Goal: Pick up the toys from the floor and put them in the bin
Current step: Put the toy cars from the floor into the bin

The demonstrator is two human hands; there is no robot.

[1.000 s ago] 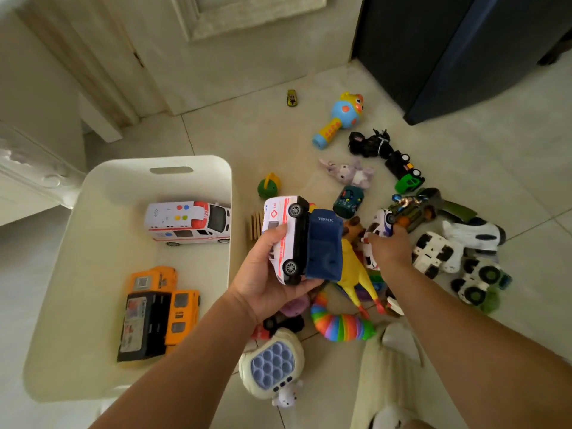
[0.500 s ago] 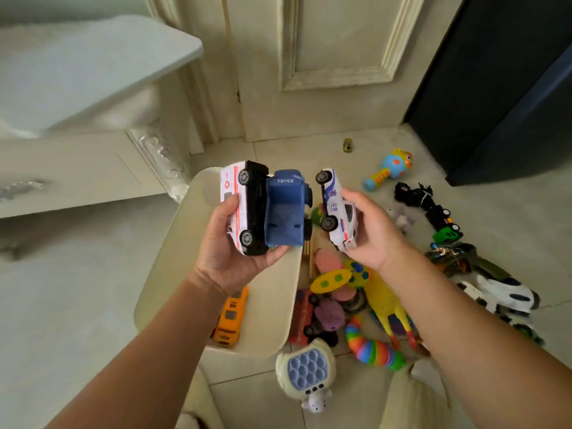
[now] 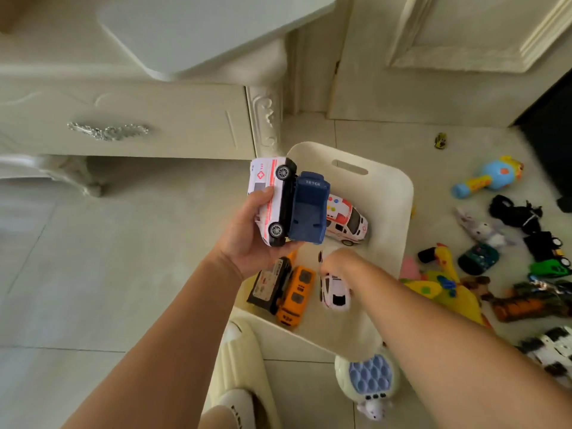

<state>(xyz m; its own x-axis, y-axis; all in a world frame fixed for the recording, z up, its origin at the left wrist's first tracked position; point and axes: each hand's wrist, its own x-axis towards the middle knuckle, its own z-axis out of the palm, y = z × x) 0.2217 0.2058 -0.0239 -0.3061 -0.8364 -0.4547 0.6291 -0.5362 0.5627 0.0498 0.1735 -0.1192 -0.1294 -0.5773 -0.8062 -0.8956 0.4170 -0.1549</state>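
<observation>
My left hand [image 3: 247, 243] grips two toys together, a white ambulance [image 3: 269, 196] and a blue truck [image 3: 309, 209], held above the left side of the cream bin [image 3: 390, 193]. My right hand [image 3: 340, 261] reaches down inside the bin, fingers pointing down and loosely apart. A small white car [image 3: 334, 294] sits blurred just under those fingers, near the bin floor. Inside the bin lie a larger white ambulance [image 3: 348, 222], an orange bus [image 3: 295, 294] and a black and orange vehicle [image 3: 269, 283].
Several toys are scattered on the tiled floor to the right: a blue and yellow microphone toy [image 3: 489, 176], a yellow giraffe [image 3: 445, 289], a green car [image 3: 549, 267] and a pop-button game [image 3: 368, 377]. A cream cabinet [image 3: 123, 119] stands at left, my slipper [image 3: 241, 366] below.
My view swung left and down onto the bin. My right hand carried the small white car down into the bin and let it go. My left hand still holds both vehicles.
</observation>
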